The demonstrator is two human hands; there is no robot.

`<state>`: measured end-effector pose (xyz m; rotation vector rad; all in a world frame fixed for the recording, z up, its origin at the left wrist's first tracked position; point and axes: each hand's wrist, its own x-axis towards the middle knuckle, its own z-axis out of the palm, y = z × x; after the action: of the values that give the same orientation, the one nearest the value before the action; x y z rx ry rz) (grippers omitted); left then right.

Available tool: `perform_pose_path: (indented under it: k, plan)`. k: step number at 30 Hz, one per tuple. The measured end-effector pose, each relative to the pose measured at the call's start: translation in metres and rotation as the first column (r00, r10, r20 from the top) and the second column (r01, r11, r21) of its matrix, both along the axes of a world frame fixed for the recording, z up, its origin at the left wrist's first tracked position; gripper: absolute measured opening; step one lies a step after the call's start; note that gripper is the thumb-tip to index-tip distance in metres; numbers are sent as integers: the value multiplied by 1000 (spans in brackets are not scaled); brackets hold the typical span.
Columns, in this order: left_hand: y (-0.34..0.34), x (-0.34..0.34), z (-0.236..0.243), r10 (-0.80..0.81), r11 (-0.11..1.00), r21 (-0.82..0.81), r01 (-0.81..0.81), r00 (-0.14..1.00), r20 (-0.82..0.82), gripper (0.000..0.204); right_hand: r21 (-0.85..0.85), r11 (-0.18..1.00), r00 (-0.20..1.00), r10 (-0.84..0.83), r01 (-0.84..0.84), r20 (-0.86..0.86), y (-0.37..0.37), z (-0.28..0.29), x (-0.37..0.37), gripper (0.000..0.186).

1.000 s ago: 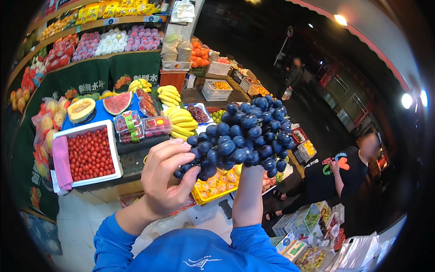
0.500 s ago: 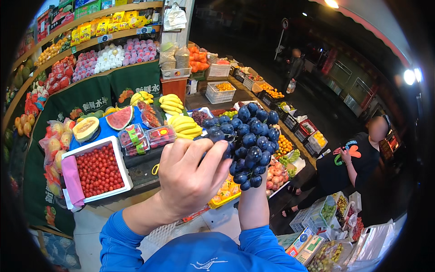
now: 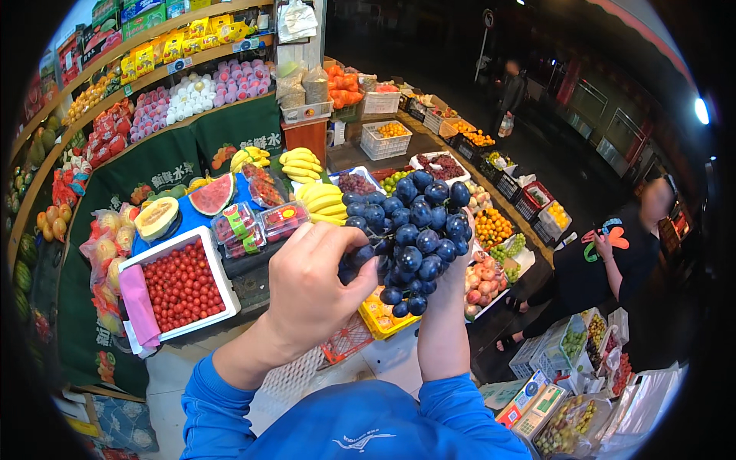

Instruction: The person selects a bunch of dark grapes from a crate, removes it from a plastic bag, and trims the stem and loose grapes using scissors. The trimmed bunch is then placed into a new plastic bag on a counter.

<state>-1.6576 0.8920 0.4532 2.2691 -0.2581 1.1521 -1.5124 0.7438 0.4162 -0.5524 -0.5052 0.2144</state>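
At the nearest are the two blue sleeves (image 3: 218, 406), and before them both hands are raised in the air. The left hand (image 3: 308, 287) is almost closed: its thumb and index finger bend around one dark grape (image 3: 359, 255) at the left edge of the bunch. If this grape is yet attached, I cannot tell. The right hand (image 3: 458, 276) supports the bunch of dark grapes (image 3: 414, 238) from behind; its fingers are mostly hidden, so I cannot tell how far they are closed.

One second ago the bunch was spread widely and the left fingers stood more apart; now it hangs more compactly, with its tip downward. This means, in my judgement, that the handling has come to single grapes, with the bunch turned for reaching them.

Beyond, on the bench (image 3: 251, 268), are cherry tomatoes (image 3: 184, 284) in a white tray (image 3: 231, 293), clear boxes (image 3: 239, 228), cut watermelon (image 3: 212, 195) and bananas (image 3: 320, 201). A tray of dark red grapes (image 3: 441, 166), partly hidden half a second ago, shows more fully behind the bunch. Farther right stands a person in a black shirt (image 3: 625, 264).
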Motion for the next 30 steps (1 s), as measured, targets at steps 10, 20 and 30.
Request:
perform_pose_path:
  k: [10, 20, 30]
  plan:
    - [30, -7, -3, -389, 810, -577, 102, 830, -400, 21, -59, 997, 991, 60, -53, 123, 0, -14, -1, 46]
    - [68, -23, -38, -503, 537, -843, -24, 793, -343, 17, -8, 999, 999, 42, -42, -30, -2, -35, 6, 50]
    - [92, -29, -188, 230, 836, -250, -488, 725, -649, 27, 7, 996, 995, 86, -85, -41, -8, -55, 3, 53]
